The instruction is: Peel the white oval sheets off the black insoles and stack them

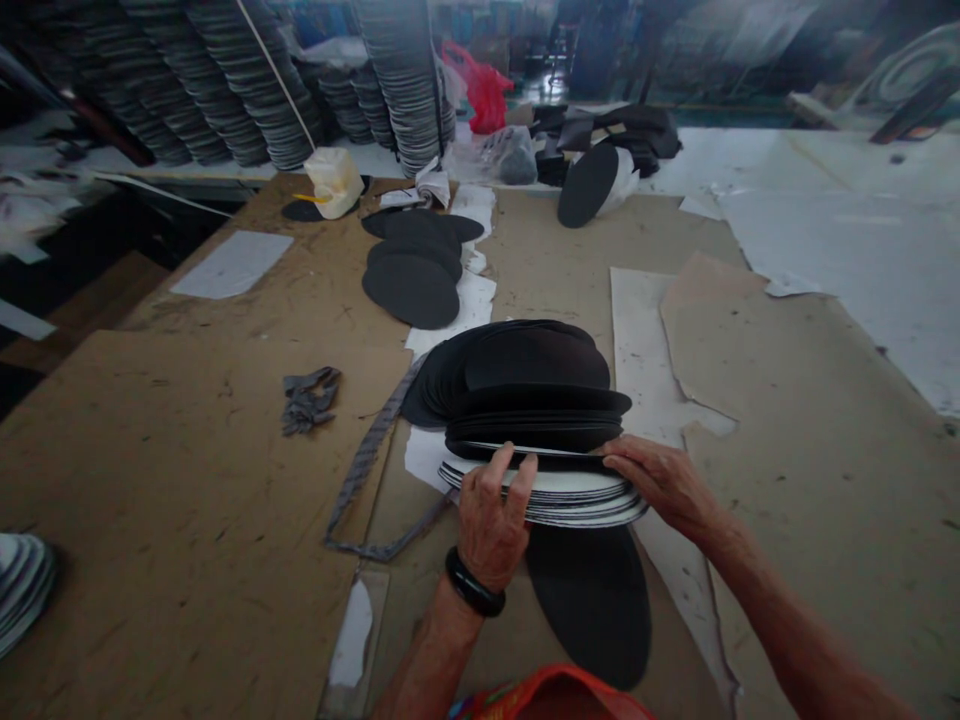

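Observation:
A stack of black oval pieces lies fanned out at the middle of the table. At its near side sits a pile of white-faced oval pieces with dark edges. My left hand, below a black bangle on the wrist, rests its bent fingers on the left part of the white-faced pile. My right hand pinches the right end of a dark oval piece at the top of that pile. One large black oval lies flat nearer to me, partly under the pile.
Several black ovals lie farther back, near a white plastic container. A grey cloth scrap and fabric strip are at the left. Tall stacks and a red bag stand behind.

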A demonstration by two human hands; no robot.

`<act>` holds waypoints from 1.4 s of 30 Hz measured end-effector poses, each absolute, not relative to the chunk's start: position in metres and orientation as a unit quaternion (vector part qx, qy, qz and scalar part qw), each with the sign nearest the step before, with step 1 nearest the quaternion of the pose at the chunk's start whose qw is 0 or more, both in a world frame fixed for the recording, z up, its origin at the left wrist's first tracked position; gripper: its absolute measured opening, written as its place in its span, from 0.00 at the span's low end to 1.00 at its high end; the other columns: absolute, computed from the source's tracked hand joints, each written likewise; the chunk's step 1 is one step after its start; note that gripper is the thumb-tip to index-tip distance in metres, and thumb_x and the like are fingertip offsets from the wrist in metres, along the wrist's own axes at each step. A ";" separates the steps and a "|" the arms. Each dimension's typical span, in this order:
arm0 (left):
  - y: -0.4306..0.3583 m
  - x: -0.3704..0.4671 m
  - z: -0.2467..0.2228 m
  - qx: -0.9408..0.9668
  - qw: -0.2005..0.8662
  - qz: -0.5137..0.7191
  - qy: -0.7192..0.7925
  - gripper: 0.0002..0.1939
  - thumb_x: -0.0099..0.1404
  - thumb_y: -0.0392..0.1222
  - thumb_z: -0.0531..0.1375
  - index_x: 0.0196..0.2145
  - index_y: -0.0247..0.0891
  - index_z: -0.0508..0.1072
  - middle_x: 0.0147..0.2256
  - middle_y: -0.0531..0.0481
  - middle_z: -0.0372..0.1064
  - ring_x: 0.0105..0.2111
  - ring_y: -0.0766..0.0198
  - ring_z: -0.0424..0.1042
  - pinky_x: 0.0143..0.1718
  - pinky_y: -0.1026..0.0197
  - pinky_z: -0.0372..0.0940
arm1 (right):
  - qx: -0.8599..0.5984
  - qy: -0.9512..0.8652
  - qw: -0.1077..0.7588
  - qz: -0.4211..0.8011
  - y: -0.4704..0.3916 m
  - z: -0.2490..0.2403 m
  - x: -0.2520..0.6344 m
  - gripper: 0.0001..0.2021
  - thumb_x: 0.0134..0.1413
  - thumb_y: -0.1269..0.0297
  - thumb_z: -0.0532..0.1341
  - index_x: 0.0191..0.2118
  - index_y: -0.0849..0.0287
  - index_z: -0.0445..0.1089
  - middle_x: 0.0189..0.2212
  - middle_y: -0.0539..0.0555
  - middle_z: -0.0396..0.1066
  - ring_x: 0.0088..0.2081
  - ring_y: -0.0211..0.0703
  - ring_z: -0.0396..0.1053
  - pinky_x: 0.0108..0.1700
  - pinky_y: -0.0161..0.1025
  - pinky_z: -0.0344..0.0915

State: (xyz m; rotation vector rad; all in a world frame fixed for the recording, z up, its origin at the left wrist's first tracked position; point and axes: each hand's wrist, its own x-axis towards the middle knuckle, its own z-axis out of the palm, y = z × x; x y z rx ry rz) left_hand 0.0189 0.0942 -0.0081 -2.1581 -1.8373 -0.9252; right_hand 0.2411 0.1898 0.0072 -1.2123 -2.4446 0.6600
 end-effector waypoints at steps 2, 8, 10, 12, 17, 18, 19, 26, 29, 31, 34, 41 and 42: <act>0.095 0.018 -0.008 -0.728 0.075 -0.306 -0.609 0.21 0.60 0.29 0.52 0.52 0.35 0.62 0.50 0.36 0.63 0.47 0.55 0.65 0.44 0.54 0.60 | -0.424 -0.858 0.153 0.249 0.191 0.011 0.242 0.11 0.60 0.62 0.51 0.37 0.55 0.71 0.34 0.51 0.76 0.36 0.42 0.73 0.39 0.38 0.69; 0.098 0.016 -0.008 -0.739 0.049 -0.294 -0.605 0.19 0.63 0.32 0.52 0.52 0.35 0.63 0.45 0.40 0.68 0.44 0.56 0.67 0.43 0.54 0.60 | -0.369 -0.885 0.124 0.257 0.196 0.023 0.239 0.10 0.59 0.60 0.54 0.36 0.53 0.72 0.34 0.52 0.75 0.37 0.43 0.70 0.39 0.41 0.68; 0.097 0.016 -0.008 -0.741 0.049 -0.289 -0.605 0.19 0.63 0.31 0.52 0.52 0.36 0.63 0.45 0.40 0.68 0.44 0.56 0.68 0.42 0.54 0.60 | -0.345 -0.892 0.126 0.262 0.196 0.023 0.236 0.09 0.58 0.59 0.56 0.38 0.54 0.72 0.36 0.53 0.75 0.39 0.44 0.70 0.42 0.42 0.67; 0.096 0.016 -0.008 -0.743 0.051 -0.288 -0.602 0.19 0.62 0.31 0.52 0.52 0.36 0.63 0.46 0.40 0.68 0.44 0.57 0.68 0.43 0.55 0.60 | -0.335 -0.889 0.136 0.279 0.195 0.019 0.232 0.11 0.58 0.59 0.55 0.41 0.54 0.72 0.41 0.54 0.74 0.44 0.45 0.69 0.46 0.43 0.67; 0.094 0.015 -0.009 -0.750 0.063 -0.297 -0.588 0.19 0.63 0.30 0.51 0.52 0.37 0.63 0.47 0.40 0.68 0.44 0.58 0.68 0.44 0.55 0.60 | -0.345 -0.873 0.121 0.324 0.191 0.011 0.227 0.14 0.61 0.59 0.52 0.48 0.52 0.69 0.46 0.53 0.72 0.47 0.45 0.69 0.49 0.44 0.66; 0.094 0.015 -0.009 -0.750 0.066 -0.303 -0.584 0.18 0.64 0.30 0.51 0.52 0.37 0.64 0.47 0.40 0.68 0.44 0.58 0.68 0.44 0.55 0.60 | -0.349 -0.869 0.118 0.329 0.191 0.010 0.227 0.14 0.61 0.59 0.51 0.48 0.52 0.68 0.46 0.53 0.72 0.47 0.45 0.69 0.49 0.44 0.66; 0.094 0.014 -0.010 -0.751 0.068 -0.308 -0.580 0.18 0.64 0.31 0.51 0.51 0.37 0.64 0.47 0.40 0.68 0.45 0.58 0.68 0.44 0.55 0.60 | -0.354 -0.866 0.115 0.333 0.191 0.010 0.228 0.14 0.61 0.58 0.51 0.48 0.52 0.68 0.46 0.53 0.72 0.47 0.45 0.69 0.49 0.44 0.66; 0.094 0.013 -0.015 -0.751 0.065 -0.333 -0.566 0.15 0.63 0.30 0.53 0.48 0.36 0.65 0.48 0.40 0.68 0.45 0.58 0.68 0.44 0.55 0.60 | -0.373 -0.851 0.133 0.344 0.187 0.007 0.226 0.15 0.62 0.57 0.49 0.48 0.54 0.67 0.46 0.54 0.72 0.48 0.46 0.68 0.50 0.46 0.65; 0.094 0.014 -0.015 -0.749 0.057 -0.332 -0.571 0.13 0.63 0.31 0.53 0.46 0.37 0.65 0.48 0.41 0.68 0.44 0.58 0.68 0.44 0.55 0.60 | -0.373 -0.851 0.128 0.348 0.187 0.006 0.225 0.15 0.62 0.57 0.49 0.48 0.54 0.67 0.46 0.54 0.71 0.48 0.46 0.68 0.51 0.46 0.65; 0.095 0.014 -0.015 -0.742 0.049 -0.338 -0.577 0.14 0.63 0.31 0.54 0.46 0.37 0.65 0.47 0.42 0.69 0.44 0.58 0.68 0.44 0.55 0.60 | -0.371 -0.851 0.124 0.350 0.187 0.008 0.226 0.16 0.63 0.57 0.48 0.49 0.54 0.67 0.47 0.55 0.71 0.48 0.46 0.67 0.51 0.46 0.64; 0.095 0.016 -0.015 -0.728 0.049 -0.354 -0.585 0.16 0.62 0.30 0.53 0.48 0.34 0.62 0.45 0.41 0.69 0.44 0.57 0.66 0.44 0.54 0.59 | -0.340 -0.866 0.120 0.347 0.186 0.011 0.229 0.21 0.60 0.50 0.49 0.52 0.56 0.64 0.49 0.58 0.69 0.50 0.49 0.66 0.52 0.48 0.63; 0.087 0.027 0.006 -0.699 0.053 -0.251 -0.667 0.09 0.64 0.35 0.53 0.42 0.41 0.69 0.38 0.50 0.69 0.36 0.60 0.63 0.41 0.55 0.55 | -0.274 -0.938 0.124 0.174 0.160 0.000 0.242 0.28 0.51 0.59 0.60 0.58 0.56 0.58 0.50 0.60 0.68 0.47 0.53 0.68 0.47 0.48 0.66; 0.085 0.026 0.012 -0.705 0.057 -0.230 -0.669 0.08 0.64 0.36 0.53 0.40 0.41 0.69 0.38 0.50 0.68 0.36 0.61 0.63 0.41 0.55 0.54 | -0.257 -0.940 0.152 0.164 0.157 -0.006 0.241 0.25 0.52 0.60 0.59 0.57 0.56 0.59 0.48 0.59 0.70 0.45 0.52 0.69 0.46 0.47 0.67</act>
